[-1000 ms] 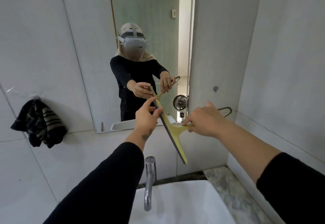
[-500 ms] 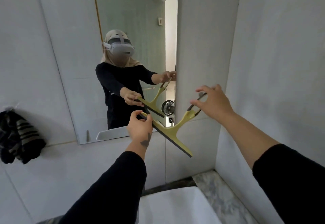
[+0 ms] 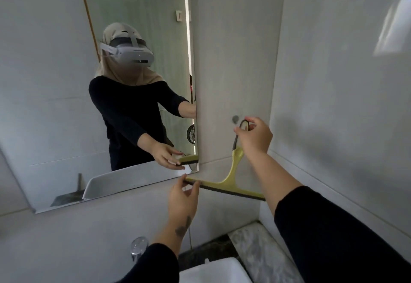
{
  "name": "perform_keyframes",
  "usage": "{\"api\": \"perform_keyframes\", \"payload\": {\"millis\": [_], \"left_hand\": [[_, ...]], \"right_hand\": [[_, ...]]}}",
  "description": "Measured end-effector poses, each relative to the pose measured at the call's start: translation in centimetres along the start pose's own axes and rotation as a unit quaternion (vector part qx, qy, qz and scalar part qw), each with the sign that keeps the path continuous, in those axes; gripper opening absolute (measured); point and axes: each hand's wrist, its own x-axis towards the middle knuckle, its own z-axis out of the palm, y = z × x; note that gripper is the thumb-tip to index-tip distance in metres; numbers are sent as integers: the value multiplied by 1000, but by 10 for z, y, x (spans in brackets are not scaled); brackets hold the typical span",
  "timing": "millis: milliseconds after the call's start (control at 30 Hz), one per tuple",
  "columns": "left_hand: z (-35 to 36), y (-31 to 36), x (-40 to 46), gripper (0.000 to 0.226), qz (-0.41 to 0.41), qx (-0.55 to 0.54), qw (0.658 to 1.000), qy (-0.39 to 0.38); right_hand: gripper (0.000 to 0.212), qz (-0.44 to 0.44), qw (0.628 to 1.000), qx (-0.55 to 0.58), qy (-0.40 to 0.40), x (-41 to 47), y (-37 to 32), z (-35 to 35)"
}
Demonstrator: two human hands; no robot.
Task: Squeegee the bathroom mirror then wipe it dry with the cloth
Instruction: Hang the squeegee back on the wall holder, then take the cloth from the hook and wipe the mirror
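The mirror (image 3: 55,82) hangs on the white wall at left. A yellow-green squeegee (image 3: 231,179) with a dark rubber blade is held level against the wall, right of the mirror's lower right corner. My right hand (image 3: 255,137) grips the dark loop at the top of its handle, close to a small round wall hook (image 3: 235,119). My left hand (image 3: 183,196) pinches the blade's left end between thumb and fingers. The cloth is out of view.
A chrome tap (image 3: 138,246) and a white basin (image 3: 211,270) sit below my arms. A marble ledge (image 3: 260,251) runs along the right wall. The corner of the tiled walls is just right of the squeegee.
The squeegee has swung from a steep diagonal to level and moved right, off the mirror. My right hand has risen with the handle loop towards the wall hook. The hanging dark cloth has left the view.
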Motion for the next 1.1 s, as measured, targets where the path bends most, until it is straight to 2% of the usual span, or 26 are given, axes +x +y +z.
{"api": "perform_keyframes", "payload": {"millis": [167,433,600,867,967,1100], "left_hand": [[21,-25,13,54,-24,10,998,-64],[36,-48,22,61,-43,27,991,-121],[37,-50,23,63,-26,70,986,-149],[-6,-18,20,40,14,145,978,-152],[-46,2,10,39,33,176,976,-127],[-114,28,-7,36,42,219,970,-96]], "right_hand": [[40,-30,999,-8,-6,28,18,29],[31,-29,999,-30,7,46,43,49],[32,-37,998,-55,-7,44,47,49],[80,1,973,-210,-91,11,29,30],[76,4,951,-258,-169,-19,10,28],[64,-52,905,-288,-308,-68,-25,40]]}}
